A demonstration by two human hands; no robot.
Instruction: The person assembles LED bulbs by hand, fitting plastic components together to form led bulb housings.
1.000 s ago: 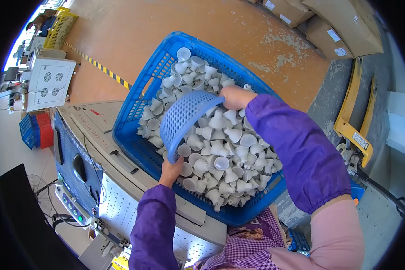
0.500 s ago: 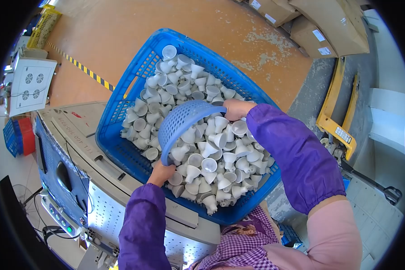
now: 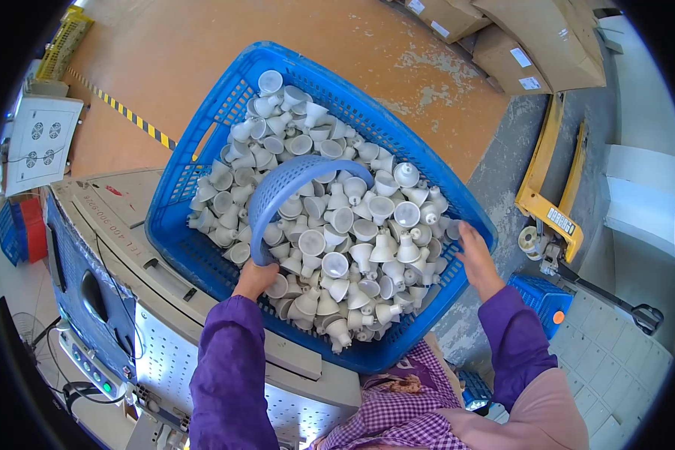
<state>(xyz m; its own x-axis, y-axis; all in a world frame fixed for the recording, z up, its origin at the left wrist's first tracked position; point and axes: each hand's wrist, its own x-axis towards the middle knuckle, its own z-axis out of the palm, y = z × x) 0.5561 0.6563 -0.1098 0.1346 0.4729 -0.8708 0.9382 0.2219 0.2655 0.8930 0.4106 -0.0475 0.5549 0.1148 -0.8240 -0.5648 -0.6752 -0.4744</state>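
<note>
A large blue plastic crate is heaped with white spotlight bulb housings, cup-shaped with narrow pinned ends. Tipped on its side among them is a lavender-blue perforated colander, its mouth facing the right part of the heap. My left hand is closed on the colander's near rim, thumb at the edge. At the crate's right side, my right hand has its fingers extended along the border of the heap. Its fingertips are right at a housing by the crate wall.
The crate overlaps a beige machine on the left. Cardboard boxes stand at the upper right, above a yellow pallet jack. A smaller blue crate sits on the floor at right. Yellow-black tape marks the floor.
My right hand has let go of the colander's far rim and moved right and down to the crate's right side. My left hand still grips the colander, which now lies lower over the heap.
</note>
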